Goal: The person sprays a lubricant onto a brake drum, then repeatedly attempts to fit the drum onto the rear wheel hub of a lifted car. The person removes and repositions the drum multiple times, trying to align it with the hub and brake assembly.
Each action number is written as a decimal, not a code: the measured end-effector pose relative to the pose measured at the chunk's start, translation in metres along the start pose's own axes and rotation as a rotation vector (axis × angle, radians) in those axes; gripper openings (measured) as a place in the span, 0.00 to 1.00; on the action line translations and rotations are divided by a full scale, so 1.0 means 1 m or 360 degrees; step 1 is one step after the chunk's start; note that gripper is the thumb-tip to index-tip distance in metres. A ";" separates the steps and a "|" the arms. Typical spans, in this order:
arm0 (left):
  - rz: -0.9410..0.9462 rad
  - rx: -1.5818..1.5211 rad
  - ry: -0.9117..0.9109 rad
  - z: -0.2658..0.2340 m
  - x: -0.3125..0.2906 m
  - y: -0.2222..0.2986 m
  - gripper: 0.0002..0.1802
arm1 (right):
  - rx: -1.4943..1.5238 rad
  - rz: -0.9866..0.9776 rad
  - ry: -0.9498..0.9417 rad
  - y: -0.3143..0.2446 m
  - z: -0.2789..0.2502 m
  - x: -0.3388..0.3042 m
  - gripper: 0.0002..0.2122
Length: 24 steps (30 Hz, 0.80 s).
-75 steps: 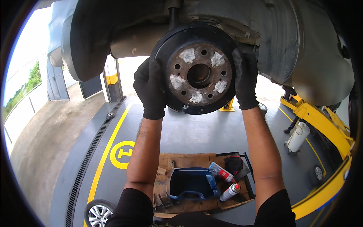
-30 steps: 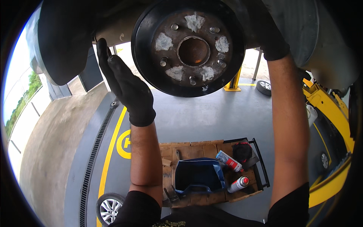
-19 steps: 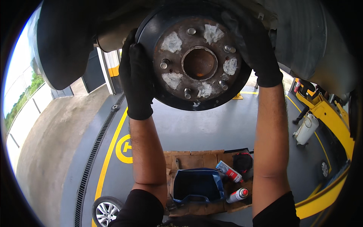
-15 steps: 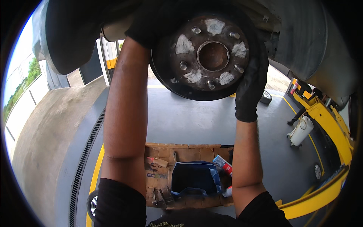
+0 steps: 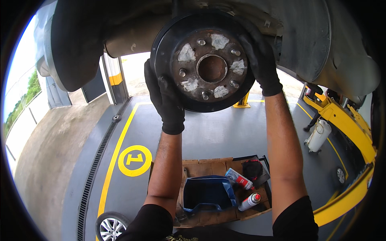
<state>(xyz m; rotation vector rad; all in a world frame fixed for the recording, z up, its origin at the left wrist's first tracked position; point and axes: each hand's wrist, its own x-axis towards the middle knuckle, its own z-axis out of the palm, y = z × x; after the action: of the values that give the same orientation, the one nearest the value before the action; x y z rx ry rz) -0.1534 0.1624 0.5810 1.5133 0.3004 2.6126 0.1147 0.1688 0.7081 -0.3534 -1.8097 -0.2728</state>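
Note:
A round black brake drum [image 5: 161,40] sits at the top centre under the raised vehicle. Its rusty hub face [image 5: 193,78] carries several wheel studs and pale grey-white patches around a central bore. My left hand [image 5: 167,98], in a black glove, holds the drum's lower left rim, with the thumb toward the front. On the upper right rim my gloved right hand [image 5: 260,60] is pressed, its fingers reaching up and behind the edge. What lies behind the drum is hidden.
Below stands a cardboard-lined tray [image 5: 209,162] with a blue bin [image 5: 209,178], a spray can [image 5: 250,201], another can [image 5: 239,178] and a dark cloth [image 5: 252,169]. A yellow lift arm [image 5: 345,124] runs along the right. A wheel [image 5: 111,227] lies at lower left.
My left hand has dropped from the drum's upper left to its lower left. My right hand has moved up along the right rim. The view has shifted, showing more of the tray's right side.

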 end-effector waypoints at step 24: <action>0.0072 0.0160 -0.0562 -0.026 0.100 0.002 0.31 | -0.1171 -0.0348 0.0902 -0.106 -0.006 0.003 0.18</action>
<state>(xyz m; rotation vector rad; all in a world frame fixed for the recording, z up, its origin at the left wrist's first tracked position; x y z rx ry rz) -0.2254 0.1764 0.6538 1.9947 0.3694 2.3300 0.0792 0.0690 0.7128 -0.5221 -1.1338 -1.0896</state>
